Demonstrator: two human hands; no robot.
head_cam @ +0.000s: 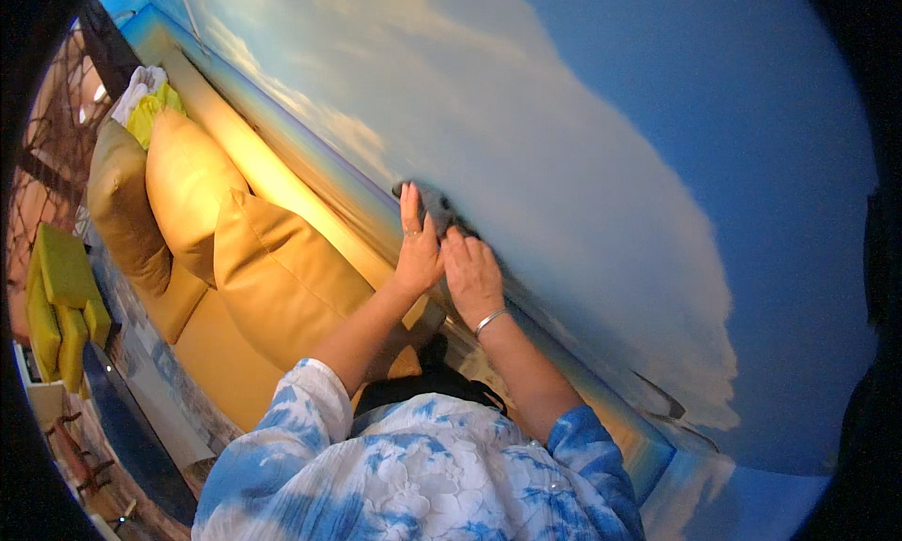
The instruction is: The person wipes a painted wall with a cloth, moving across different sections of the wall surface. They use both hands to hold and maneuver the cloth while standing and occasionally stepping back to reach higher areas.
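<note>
In front of a painted sky mural point(479, 97), both my hands are close together at a small grey and black object point(438, 206). What the object is cannot be made out. My left hand point(419, 252) wears a ring and has its fingers extended along the object's left side. Beside it, my right hand point(472, 269), with a silver bangle point(490, 321) at the wrist, has its fingers curled at the object's lower edge. The fingers hide part of the object, and the left hand's hold on it is unclear.
Large yellow cushions point(289, 273) lean on a yellow bench seat point(218, 347) along the wall, to my left. White cloth point(141, 90) and bright yellow fabric point(151, 114) lie behind them. Farther left are yellow-green cushions point(67, 287) and netting point(53, 132).
</note>
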